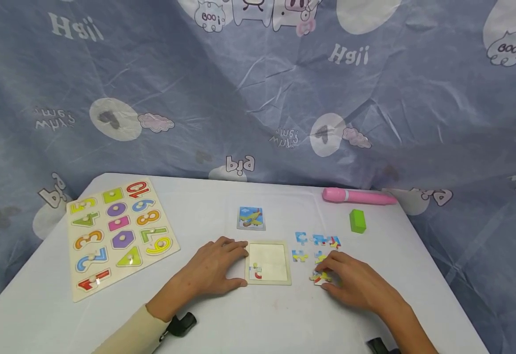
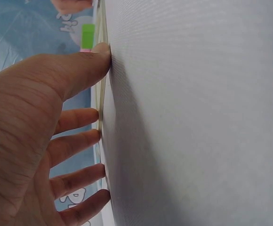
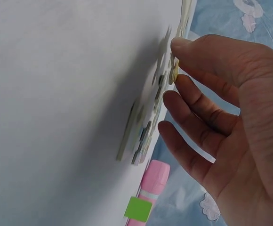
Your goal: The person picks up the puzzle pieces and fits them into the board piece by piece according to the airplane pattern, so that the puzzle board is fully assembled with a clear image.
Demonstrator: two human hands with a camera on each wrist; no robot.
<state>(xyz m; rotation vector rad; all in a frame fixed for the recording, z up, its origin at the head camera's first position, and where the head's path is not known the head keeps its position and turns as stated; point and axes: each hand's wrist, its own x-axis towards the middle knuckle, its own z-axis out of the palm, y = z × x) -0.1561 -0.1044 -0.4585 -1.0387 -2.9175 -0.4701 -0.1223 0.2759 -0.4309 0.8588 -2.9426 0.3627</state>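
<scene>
A square wooden puzzle tray (image 1: 287,263) lies flat at the middle of the table, with one puzzle piece (image 1: 255,273) in its lower left corner. My left hand (image 1: 214,268) rests at the tray's left side, thumb near the lower corner and index finger near the upper one. In the left wrist view its fingers are fairly straight, tips along the tray's edge. To the right, my right hand (image 1: 357,282) pinches a yellow, red and white jigsaw piece (image 1: 320,278) between thumb and index finger. Several loose blue and yellow puzzle pieces (image 1: 300,255) lie just beyond it.
Behind the tray sits a small airplane picture (image 1: 251,218). A number-and-shape board (image 1: 123,258) lies at the left. Toward the back right are a green block (image 1: 357,221) and a pink marker-shaped object (image 1: 358,196). A printed grey-blue cloth (image 1: 258,98) hangs behind the table.
</scene>
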